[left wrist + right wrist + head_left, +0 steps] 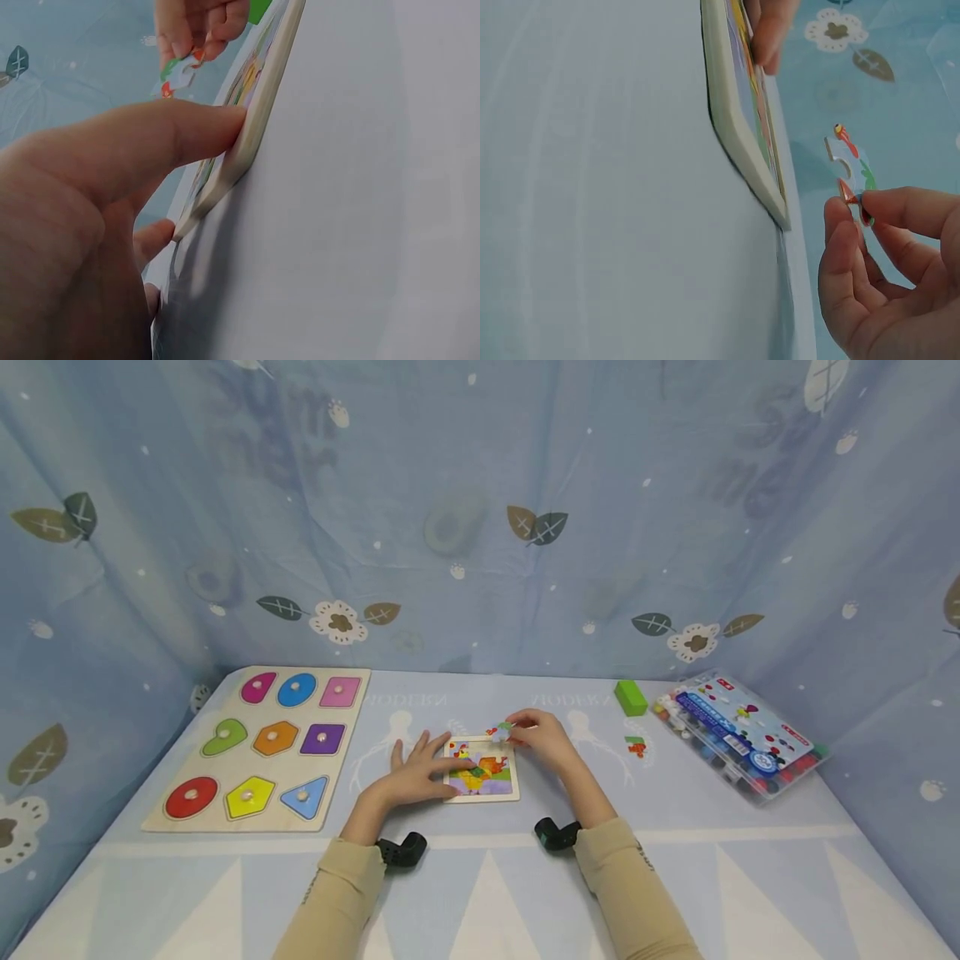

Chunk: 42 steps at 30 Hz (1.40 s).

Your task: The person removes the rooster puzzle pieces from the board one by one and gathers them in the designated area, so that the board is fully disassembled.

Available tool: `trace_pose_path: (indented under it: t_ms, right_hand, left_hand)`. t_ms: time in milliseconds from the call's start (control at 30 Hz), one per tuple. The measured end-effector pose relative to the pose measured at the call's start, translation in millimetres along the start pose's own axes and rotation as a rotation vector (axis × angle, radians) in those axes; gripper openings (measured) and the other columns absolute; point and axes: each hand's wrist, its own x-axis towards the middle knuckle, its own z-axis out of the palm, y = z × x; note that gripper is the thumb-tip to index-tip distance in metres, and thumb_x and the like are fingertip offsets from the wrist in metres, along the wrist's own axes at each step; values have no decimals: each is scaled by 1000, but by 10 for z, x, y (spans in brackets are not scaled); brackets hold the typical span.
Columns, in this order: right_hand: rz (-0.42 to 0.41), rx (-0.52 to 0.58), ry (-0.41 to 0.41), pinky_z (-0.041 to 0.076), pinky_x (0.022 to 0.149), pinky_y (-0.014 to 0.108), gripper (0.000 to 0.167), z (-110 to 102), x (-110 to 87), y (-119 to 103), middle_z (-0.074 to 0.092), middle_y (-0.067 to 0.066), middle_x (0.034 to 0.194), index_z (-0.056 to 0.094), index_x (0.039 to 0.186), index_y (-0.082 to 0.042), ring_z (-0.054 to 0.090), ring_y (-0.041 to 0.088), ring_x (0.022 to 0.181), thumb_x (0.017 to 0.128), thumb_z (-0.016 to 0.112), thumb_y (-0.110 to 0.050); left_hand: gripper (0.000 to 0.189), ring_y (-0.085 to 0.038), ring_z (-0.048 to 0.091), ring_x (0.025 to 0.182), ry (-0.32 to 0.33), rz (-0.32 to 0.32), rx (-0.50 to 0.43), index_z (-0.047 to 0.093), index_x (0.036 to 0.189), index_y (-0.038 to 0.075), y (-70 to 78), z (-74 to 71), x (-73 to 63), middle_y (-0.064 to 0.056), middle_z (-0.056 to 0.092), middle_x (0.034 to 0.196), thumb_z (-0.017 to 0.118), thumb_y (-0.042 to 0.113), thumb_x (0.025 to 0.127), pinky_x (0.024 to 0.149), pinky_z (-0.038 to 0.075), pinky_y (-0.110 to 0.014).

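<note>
A small wooden picture puzzle (491, 785) with a rooster on it lies in front of me. My left hand (416, 777) rests at its left side with fingers spread, the index finger reaching over the picture. The left thumb (202, 131) touches the frame's near edge in the left wrist view. At the puzzle's upper right, my right hand (542, 739) pinches a jigsaw piece (859, 166) between thumb and fingertips. The piece is light blue with red and green parts, held over the frame's far edge.
Another jigsaw piece (636, 747), green and orange, lies to the right, near a green block (631, 698). Farther right stands a clear plastic box (742, 735) of colourful small parts. A wooden shape board (281, 781) with knobbed pieces occupies the left side. A patterned curtain (480, 568) hangs behind.
</note>
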Motion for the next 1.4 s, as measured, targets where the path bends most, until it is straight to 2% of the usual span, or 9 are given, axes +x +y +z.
trace_pose_path:
  t_ms: [200,367,633,833,1033,1200,1400]
  right_hand:
    - [27,38,35,51,69,28,23,-148,-8,75,63,9,84,61,107,5,61,10,70,87,57,-5]
    - [34,19,42,49,69,29,27,-284,-44,145,62,9,82,59,112,4,59,15,70,86,59,-6]
    - [61,0,78,47,70,30,26,-502,-116,242,62,8,84,58,112,3,60,19,75,88,59,-7]
    - [46,17,87,48,68,26,28,-673,-155,335,61,8,88,57,113,7,59,12,73,88,58,-5]
    - [48,73,121,48,65,23,30,-838,-170,403,58,3,83,54,115,11,59,9,69,88,57,-1]
    - [101,50,170,49,64,20,31,-939,-174,452,59,1,80,55,116,9,58,5,67,88,57,-3]
    - [153,-15,211,48,60,20,32,-1016,-194,471,62,4,82,56,116,9,58,4,64,87,58,-5]
  left_hand:
    - [57,-40,-4,139,12,-4,-15,47,136,24,-17,-7,3,-11,16,154,63,37,82,99,-15,-65]
    - [69,-38,-3,140,25,-23,-23,38,141,21,-23,14,16,-10,17,154,66,34,79,100,-15,-64]
    - [71,-36,-1,141,44,-36,-42,38,141,20,-32,21,19,-9,19,153,67,33,78,100,-16,-63]
    - [72,-36,-1,141,40,-37,-42,38,142,19,-24,26,10,-9,19,153,67,35,78,101,-16,-63]
    - [72,-36,-1,141,44,-44,-39,38,142,19,-20,29,12,-8,19,153,67,34,77,101,-15,-63]
    - [72,-36,0,141,45,-51,-32,39,141,20,-12,31,19,-7,20,153,67,35,77,101,-15,-63]
    - [71,-35,0,141,36,-52,-22,38,141,21,3,27,17,-6,19,153,67,35,78,102,-15,-62]
